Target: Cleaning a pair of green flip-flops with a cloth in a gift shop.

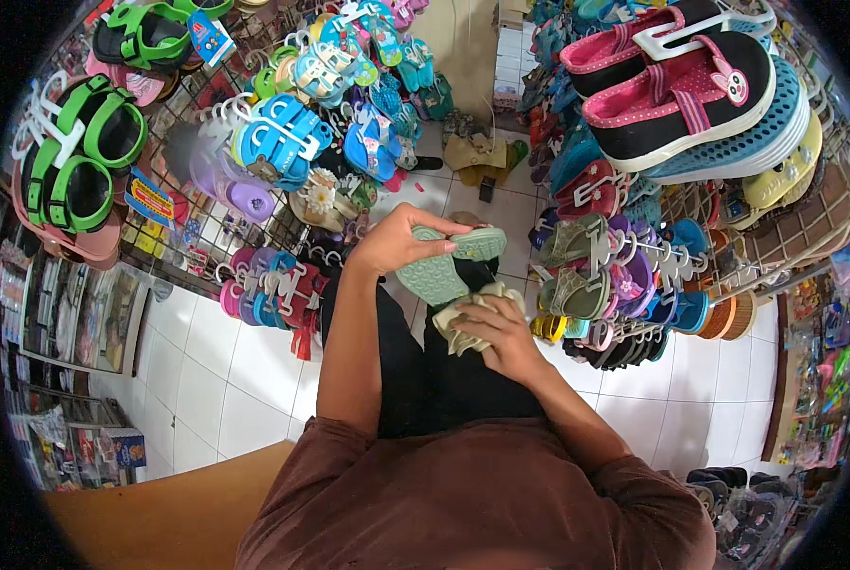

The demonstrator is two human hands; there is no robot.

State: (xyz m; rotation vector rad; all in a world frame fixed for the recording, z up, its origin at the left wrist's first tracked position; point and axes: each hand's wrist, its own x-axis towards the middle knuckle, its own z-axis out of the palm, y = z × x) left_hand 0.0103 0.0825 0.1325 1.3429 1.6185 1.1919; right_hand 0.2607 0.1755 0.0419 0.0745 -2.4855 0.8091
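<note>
Pinched between the fingers and thumb of my left hand (400, 239) is a pair of pale green sandals (431, 276), with their patterned soles turned up towards me. One sole lies to the left and the heel or toe end of the other shows at the right of my fingertips. My right hand (500, 335) grips a crumpled cream cloth (460, 331) just below the sandals, close to the lower end of the left sole. Dark straps or gaps between the soles are partly hidden. Both hands are above my black-trousered legs (403, 370).
At my left, a wire rack (190, 153) bears hanging children's sandals, including green-and-black ones (87, 153) and blue ones (282, 139). To the right hang black-and-pink shoes (681, 107) and several other pairs (574, 263). White floor tiles (204, 356) surround me; a brown tabletop (176, 506) is at lower left.
</note>
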